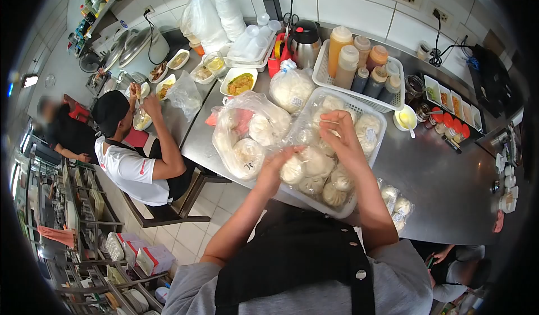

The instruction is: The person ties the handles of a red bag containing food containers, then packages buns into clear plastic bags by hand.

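Note:
My left hand (pixel 274 168) is closed on the side of a clear plastic bag of steamed buns (pixel 317 161). Above the same bag, my right hand (pixel 340 135) has its thumb and fingers pinched together on what looks like the thin plastic. The bag lies in a white plastic basket (pixel 375 157), where more bagged buns (pixel 368 132) are packed. Left of the basket, close to my left hand, sits another clear bag of buns (pixel 247 132) with dark handwriting on it. A tied bag of white food (pixel 292 88) stands behind.
Sauce bottles (pixel 347 65) fill a basket at the back, beside a steel jug (pixel 306 43). To the right are a bowl with a spoon (pixel 405 117) and red-lidded jars (pixel 446 125). More bagged buns (pixel 400 205) lie near the front edge. A seated person (pixel 132 163) eats at left.

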A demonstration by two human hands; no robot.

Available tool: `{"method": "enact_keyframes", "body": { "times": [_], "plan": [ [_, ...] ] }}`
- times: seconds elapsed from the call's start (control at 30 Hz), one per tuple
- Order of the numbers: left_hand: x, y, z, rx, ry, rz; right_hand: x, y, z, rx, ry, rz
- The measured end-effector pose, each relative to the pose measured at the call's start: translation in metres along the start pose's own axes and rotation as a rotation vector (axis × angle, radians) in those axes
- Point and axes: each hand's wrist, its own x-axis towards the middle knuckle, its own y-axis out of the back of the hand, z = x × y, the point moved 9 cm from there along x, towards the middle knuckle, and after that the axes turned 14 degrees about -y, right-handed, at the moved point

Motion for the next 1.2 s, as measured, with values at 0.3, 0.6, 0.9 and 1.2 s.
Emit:
{"method": "enact_keyframes", "body": {
  "times": [0.3,0.6,0.9,1.2],
  "plan": [
    [0.008,0.001,0.027,-0.167,-0.149,0.003,-0.03,-0.038,0.042,-0.31,-0.293,-0.381],
    [0.01,0.031,0.027,0.065,-0.134,0.234,-0.037,-0.052,0.017,-0.383,-0.009,-0.399],
    [0.003,0.015,0.055,-0.462,-0.415,-0.092,-0.031,-0.031,0.033,-0.107,-0.141,-0.243],
    [-0.01,-0.002,0.052,0.51,-0.14,-0.349,-0.048,-0.049,0.022,-0.662,0.028,-0.362]
  ]
}}
